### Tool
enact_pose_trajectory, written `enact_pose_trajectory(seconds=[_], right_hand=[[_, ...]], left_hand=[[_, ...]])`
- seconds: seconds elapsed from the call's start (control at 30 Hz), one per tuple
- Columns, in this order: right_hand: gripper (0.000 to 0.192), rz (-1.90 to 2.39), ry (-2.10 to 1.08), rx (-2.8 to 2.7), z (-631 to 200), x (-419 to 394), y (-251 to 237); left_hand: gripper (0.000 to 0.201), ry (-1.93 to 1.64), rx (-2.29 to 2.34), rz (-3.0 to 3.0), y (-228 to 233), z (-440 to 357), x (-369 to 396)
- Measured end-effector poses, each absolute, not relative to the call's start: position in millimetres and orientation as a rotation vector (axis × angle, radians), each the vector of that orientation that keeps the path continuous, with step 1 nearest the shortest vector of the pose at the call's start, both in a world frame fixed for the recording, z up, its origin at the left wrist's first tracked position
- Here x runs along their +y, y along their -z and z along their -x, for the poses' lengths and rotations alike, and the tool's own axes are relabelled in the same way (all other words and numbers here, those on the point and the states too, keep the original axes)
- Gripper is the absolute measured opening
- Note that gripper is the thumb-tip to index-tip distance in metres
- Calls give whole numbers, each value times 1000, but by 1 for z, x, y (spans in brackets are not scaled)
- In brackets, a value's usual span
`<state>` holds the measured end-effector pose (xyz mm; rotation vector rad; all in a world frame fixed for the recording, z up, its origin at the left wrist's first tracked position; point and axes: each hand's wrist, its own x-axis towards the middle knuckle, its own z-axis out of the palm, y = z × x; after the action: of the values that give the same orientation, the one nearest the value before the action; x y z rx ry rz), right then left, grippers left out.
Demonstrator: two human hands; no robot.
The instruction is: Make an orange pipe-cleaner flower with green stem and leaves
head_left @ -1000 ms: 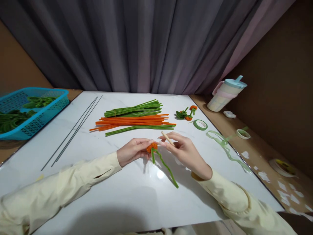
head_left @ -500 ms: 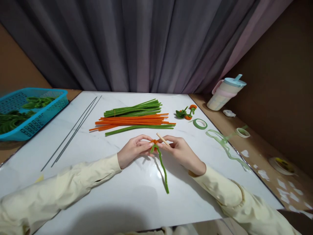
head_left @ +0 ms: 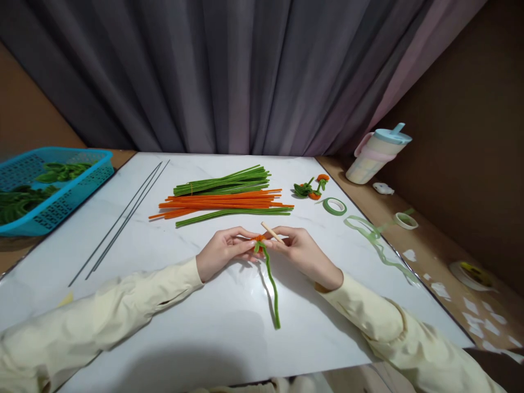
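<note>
text: none legible | labels: none | numbers: none

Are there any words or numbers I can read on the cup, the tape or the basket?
None can be read.
Cup: pale bands, no print that shows.
Tape roll: plain green, no label.
Basket: only a cut-out pattern, no letters.
Paper scraps at the right edge: too small and blurred to tell.
The hands hold a pipe-cleaner piece and a stick, both bare of text.

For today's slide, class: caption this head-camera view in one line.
Both hands, left hand and right hand, pinch an orange-and-green pipe-cleaner flower above a white table.
</note>
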<state>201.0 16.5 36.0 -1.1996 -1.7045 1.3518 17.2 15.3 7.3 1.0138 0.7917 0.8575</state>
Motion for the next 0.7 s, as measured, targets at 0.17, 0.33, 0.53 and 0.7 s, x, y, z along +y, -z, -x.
enact_pose_trajectory(seconds=[0.17, 0.33, 0.53, 0.7], right_hand=[[22, 1220, -1238, -1694, -201, 15, -30], [14, 1122, -937, -1843, -202, 15, -22], [13, 1064, -999, -1843, -202, 19, -21], [12, 1135, -1028, -1830, -202, 19, -24]], left_hand=[[36, -891, 842, -957, -6, -18, 15], [35, -889, 870, -943, -7, -19, 15], [32, -883, 857, -914, -8, -18, 16], [33, -858, 828, -893, -9, -17, 15]])
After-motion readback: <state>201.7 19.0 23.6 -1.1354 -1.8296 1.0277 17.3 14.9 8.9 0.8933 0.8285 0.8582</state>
